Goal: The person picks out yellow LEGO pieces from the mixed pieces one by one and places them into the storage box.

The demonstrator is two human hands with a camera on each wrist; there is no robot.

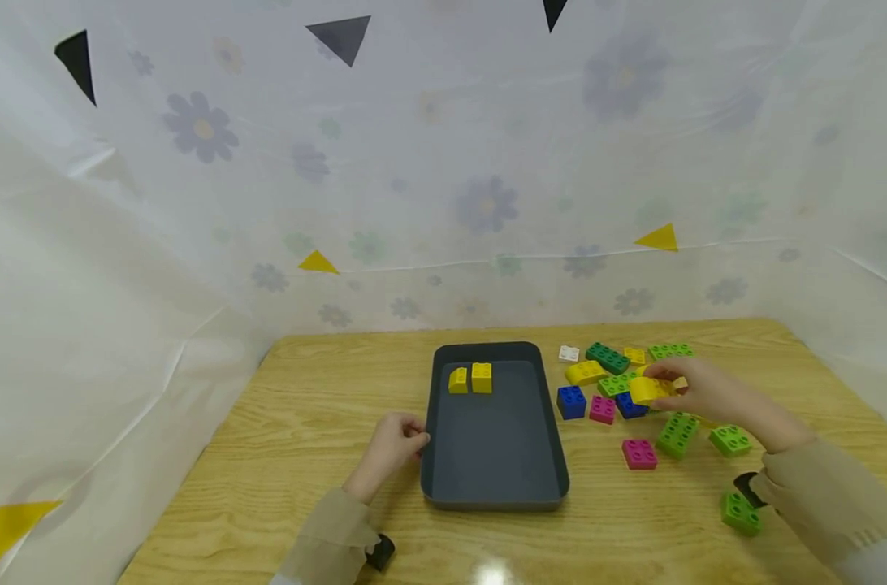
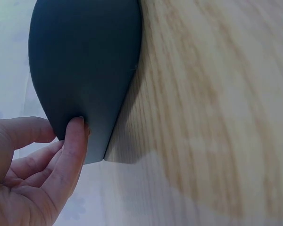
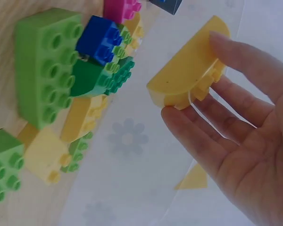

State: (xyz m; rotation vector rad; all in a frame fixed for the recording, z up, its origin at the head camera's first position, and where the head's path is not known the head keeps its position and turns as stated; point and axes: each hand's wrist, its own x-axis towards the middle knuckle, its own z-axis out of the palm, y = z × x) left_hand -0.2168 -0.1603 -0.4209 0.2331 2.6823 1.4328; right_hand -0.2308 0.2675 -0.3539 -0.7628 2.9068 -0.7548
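Note:
A dark grey tray [image 1: 495, 455] lies on the table, with a small sloped yellow brick [image 1: 457, 381] and a square yellow brick [image 1: 482, 378] near its far left corner. At the tray's left side, my left hand [image 1: 391, 445] pinches the wall between thumb and fingers; the left wrist view shows a fingertip [image 2: 76, 129] against the outer face. My right hand [image 1: 703, 390] grips a yellow brick with rounded ends [image 3: 186, 66], raised over the loose bricks right of the tray. Its studs face the palm in the right wrist view.
Several loose bricks lie right of the tray, among them a blue brick [image 1: 571, 402], a pink brick [image 1: 639, 454], a dark green brick [image 1: 607, 357] and a light green brick [image 1: 678, 435]. Another green brick [image 1: 740, 513] sits near my right sleeve. A flowered sheet [image 1: 443, 162] hangs behind the table.

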